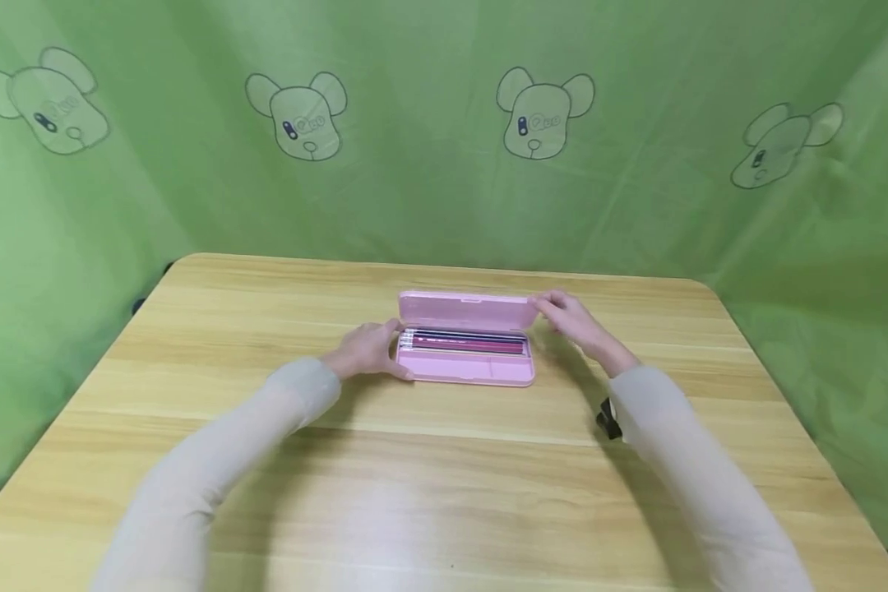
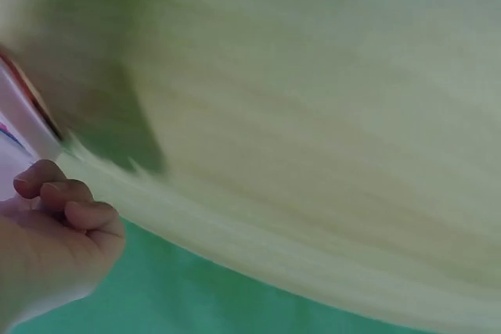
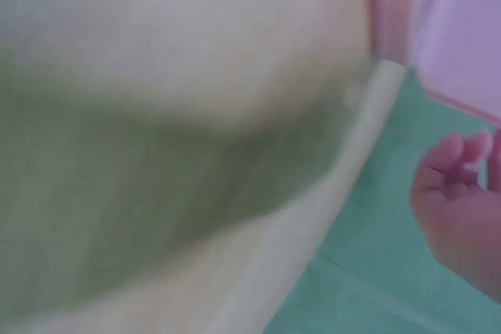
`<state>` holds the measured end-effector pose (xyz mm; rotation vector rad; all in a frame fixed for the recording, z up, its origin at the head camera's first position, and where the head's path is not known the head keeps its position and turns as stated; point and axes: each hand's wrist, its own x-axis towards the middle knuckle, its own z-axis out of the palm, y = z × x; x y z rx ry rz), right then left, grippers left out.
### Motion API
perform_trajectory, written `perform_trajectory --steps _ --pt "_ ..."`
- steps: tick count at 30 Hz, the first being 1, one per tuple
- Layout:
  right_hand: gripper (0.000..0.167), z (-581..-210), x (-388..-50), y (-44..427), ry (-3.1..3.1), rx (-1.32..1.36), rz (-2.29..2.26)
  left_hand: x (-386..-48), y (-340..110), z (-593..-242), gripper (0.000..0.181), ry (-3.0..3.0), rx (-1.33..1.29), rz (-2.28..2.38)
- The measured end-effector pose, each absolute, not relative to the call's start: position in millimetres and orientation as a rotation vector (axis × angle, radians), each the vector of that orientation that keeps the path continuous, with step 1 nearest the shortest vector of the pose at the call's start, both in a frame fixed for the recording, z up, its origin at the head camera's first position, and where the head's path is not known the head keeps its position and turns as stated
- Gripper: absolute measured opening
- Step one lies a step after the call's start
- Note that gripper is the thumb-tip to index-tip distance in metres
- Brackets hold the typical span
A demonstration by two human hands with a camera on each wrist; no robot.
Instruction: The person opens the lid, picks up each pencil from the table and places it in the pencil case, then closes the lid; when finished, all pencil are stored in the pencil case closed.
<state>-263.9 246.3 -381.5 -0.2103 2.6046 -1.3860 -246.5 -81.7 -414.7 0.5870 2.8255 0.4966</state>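
Observation:
A pink pencil case (image 1: 444, 367) lies on the table with its lid (image 1: 466, 311) raised along the far side. Several pencils (image 1: 466, 341), dark and reddish, lie side by side in the rear of its tray. My left hand (image 1: 363, 349) holds the case's left end, thumb at the near corner and fingers toward the back. With the fingertips, my right hand (image 1: 577, 321) grips the lid's upper right corner. Curled fingers of the left hand (image 2: 59, 232) show beside the case in the left wrist view. In the right wrist view, the right hand (image 3: 466, 201) is at the lid's edge.
The wooden table (image 1: 414, 485) extends around the case on all sides. A small dark object (image 1: 608, 419) shows beside the right sleeve, partly hidden by it. Green fabric (image 1: 429, 205) with printed animal heads hangs behind the table and at both sides.

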Motion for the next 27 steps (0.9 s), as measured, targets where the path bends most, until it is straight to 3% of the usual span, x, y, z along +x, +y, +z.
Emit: perform_trajectory --steps 5,12,22,27 --pt "0.036 -371 -258 246 2.523 -0.298 -1.28 -248 -87 -411 0.099 2.858 0.542 0.409" --pt "0.056 -381 -251 255 2.505 -0.446 -1.167 -247 -93 -411 0.112 2.846 0.609 0.527" --pt "0.08 -392 -243 259 2.441 -0.546 -1.064 -246 -98 -410 0.072 2.737 0.652 0.666" --pt "0.083 -395 -240 258 2.437 -0.591 -1.024 -247 -96 -412 0.066 2.755 0.649 0.707"
